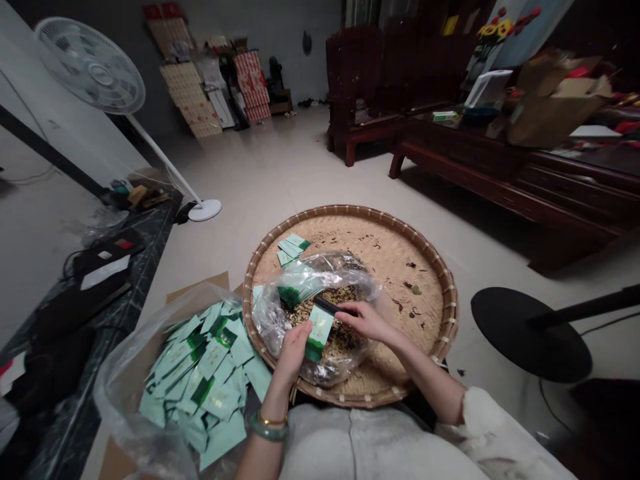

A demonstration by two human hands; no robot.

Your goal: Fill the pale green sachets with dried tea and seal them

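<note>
My left hand (294,352) is closed round a small green and pale sachet (319,331), held upright over a clear plastic bag (273,313) of loose dried tea. My right hand (364,320) pinches a dark scoop (327,306) whose end points at the sachet's top. The bag lies in a round woven bamboo tray (425,267) resting on my lap. A few more sachets (293,248) lie on the tray's far left.
A plastic-lined box (120,387) at my left knee holds several sachets (205,380). A dark counter (100,293) runs along the left. A white fan (95,67) stands behind it. Dark wooden furniture (500,167) fills the right, with a black round stand base (530,333) near my right elbow.
</note>
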